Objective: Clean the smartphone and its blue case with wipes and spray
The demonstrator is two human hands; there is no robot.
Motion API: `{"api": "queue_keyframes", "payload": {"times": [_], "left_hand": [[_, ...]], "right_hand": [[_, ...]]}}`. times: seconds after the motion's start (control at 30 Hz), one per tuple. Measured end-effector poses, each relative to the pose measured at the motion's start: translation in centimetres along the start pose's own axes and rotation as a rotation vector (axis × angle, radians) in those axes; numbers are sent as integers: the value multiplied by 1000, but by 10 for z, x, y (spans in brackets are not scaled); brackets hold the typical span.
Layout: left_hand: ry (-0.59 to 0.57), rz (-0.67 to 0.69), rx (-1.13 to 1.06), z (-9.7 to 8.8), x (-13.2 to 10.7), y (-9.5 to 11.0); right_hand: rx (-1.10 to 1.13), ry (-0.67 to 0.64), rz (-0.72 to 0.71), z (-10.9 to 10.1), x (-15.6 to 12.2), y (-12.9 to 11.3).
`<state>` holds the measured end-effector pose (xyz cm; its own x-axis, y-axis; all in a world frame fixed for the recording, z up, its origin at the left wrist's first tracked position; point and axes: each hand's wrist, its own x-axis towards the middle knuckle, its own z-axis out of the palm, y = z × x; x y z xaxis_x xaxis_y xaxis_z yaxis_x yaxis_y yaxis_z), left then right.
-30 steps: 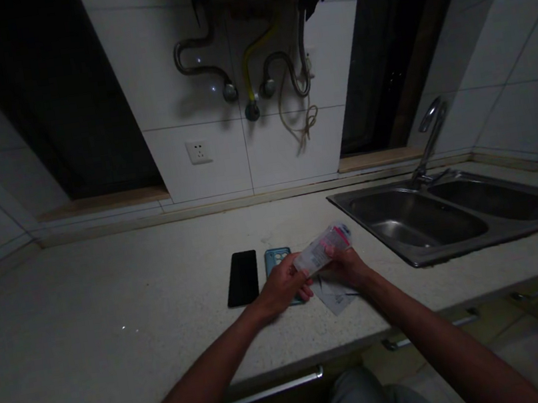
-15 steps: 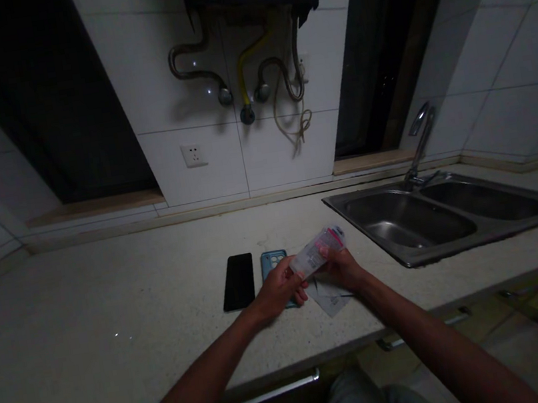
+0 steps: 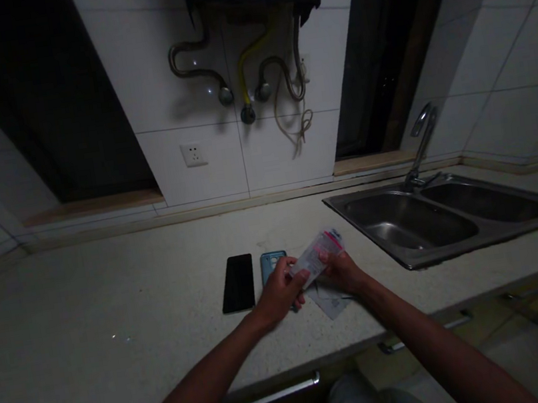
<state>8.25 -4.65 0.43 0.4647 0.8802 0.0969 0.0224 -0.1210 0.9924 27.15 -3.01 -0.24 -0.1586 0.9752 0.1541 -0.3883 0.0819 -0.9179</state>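
Note:
Both hands hold a clear plastic packet (image 3: 312, 261) with a pink strip near its far right end, tilted above the counter. My left hand (image 3: 284, 287) is closed on its lower left end, thumb on top. Around the right end, my right hand (image 3: 338, 268) is closed with the thumb pressed on the face. What lies inside the packet is too dim to make out. Behind my left hand is a blue phone case (image 3: 269, 265), partly covered. A black phone (image 3: 238, 283) lies flat to its left. Under my right hand are thin pale sheets (image 3: 331, 303), partly hidden.
A steel double sink (image 3: 403, 222) with a tap (image 3: 422, 145) is set into the pale counter (image 3: 162, 298) on the right. Pipes (image 3: 243, 77) hang from a wall-mounted unit above. Drawer handles (image 3: 268, 397) line the front below the counter edge.
Both hands keep hold of the packet. It has shifted very slightly down and left, and my left thumb lies a little farther along it. The phone and case stay put.

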Motion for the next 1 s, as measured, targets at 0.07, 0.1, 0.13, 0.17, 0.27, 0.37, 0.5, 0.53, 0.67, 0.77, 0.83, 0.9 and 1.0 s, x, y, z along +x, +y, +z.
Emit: {"api": "queue_keyframes", "payload": {"times": [0.07, 0.1, 0.13, 0.17, 0.27, 0.37, 0.5, 0.53, 0.67, 0.77, 0.83, 0.9, 1.0], "left_hand": [[-4, 1, -13, 0, -1, 2], [-3, 3, -21, 0, -1, 3], [-5, 5, -30, 0, -1, 3], [-8, 10, -41, 0, -1, 3], [-24, 22, -76, -1, 1, 2], [-46, 22, -95, -2, 2, 0], [-71, 8, -88, -4, 3, -2], [-75, 1, -87, -5, 3, -2], [-96, -17, -105, -7, 3, -2], [-122, -12, -119, -9, 4, 0], [-141, -2, -131, -9, 4, 2], [-160, 3, -150, -9, 5, 4], [-190, -4, -181, -11, 4, 7]], "right_hand": [[9, 10, -12, -1, 0, 1], [18, 15, -15, -2, 1, 1], [24, 18, -16, -3, 1, 1], [28, 20, -17, -4, 1, 2], [25, 26, -11, -5, 1, 1], [27, 36, 10, -5, 0, 0], [23, 32, 7, -2, 0, -2], [23, 31, 3, -2, 0, -2], [32, 41, -3, -2, 1, -1], [39, 52, -1, -4, 2, 0], [39, 51, -11, -5, 2, 1], [34, 54, -25, -5, 2, 2], [33, 54, -23, -4, 2, 2]]}}
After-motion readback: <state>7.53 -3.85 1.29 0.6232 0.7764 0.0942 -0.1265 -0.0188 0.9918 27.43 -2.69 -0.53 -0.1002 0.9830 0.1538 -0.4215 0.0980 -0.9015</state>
